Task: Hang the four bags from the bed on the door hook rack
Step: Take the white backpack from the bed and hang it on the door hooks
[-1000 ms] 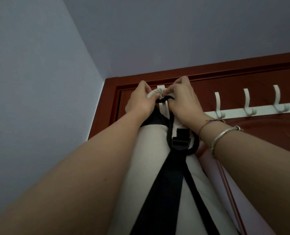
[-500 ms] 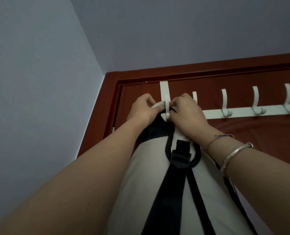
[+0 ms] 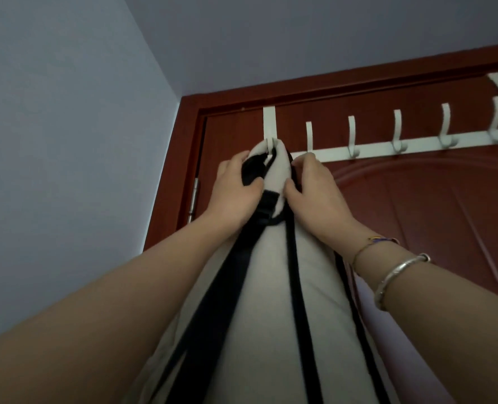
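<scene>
A cream bag [image 3: 259,301] with black straps hangs against the red-brown door, its top at the leftmost hook [image 3: 270,144] of the white hook rack [image 3: 367,151]. My left hand [image 3: 236,191] grips the black strap at the bag's top left. My right hand [image 3: 315,193] holds the bag's top right edge, fingers curled on the fabric and a strap. A black buckle [image 3: 266,209] sits between my hands. Whether the loop rests on the hook is hidden by the bag's top.
Several bare white hooks [image 3: 397,132] run to the right along the rack. The door frame [image 3: 189,158] and a hinge [image 3: 194,199] stand at the left, next to a pale wall. A pinkish thing [image 3: 387,339] shows behind the bag under my right forearm.
Both hands slid down from the hook to the sides of the bag's top. The bag's top now sits at the leftmost hook. My view tilted up and left.
</scene>
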`<state>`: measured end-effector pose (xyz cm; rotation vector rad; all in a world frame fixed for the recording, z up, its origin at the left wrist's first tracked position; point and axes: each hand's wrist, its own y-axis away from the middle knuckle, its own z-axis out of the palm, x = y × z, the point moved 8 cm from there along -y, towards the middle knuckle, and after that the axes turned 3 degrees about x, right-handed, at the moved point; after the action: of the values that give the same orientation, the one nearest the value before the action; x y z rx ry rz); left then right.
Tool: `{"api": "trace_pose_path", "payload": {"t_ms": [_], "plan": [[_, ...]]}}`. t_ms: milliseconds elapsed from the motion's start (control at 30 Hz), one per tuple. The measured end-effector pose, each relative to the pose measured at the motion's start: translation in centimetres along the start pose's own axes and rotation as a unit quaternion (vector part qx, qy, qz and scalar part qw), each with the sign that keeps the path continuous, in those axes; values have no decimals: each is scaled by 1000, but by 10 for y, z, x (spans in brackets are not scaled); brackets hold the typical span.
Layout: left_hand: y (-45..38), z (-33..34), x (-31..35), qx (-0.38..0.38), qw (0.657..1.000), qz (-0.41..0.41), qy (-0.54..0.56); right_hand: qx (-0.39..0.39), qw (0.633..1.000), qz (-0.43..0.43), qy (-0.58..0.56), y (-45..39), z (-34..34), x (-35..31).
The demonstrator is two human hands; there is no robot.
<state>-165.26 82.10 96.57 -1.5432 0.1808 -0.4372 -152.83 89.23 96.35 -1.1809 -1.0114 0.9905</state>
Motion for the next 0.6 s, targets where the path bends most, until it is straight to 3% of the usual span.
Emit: {"api": "trace_pose_path", "payload": {"t_ms": [333, 600], "plan": [[96, -33, 67, -37, 994, -21, -97, -97, 994, 53, -18, 74, -64, 10], [178, -34, 105, -126, 989, -49, -57, -157, 979, 131, 0, 154, -129, -8]]}}
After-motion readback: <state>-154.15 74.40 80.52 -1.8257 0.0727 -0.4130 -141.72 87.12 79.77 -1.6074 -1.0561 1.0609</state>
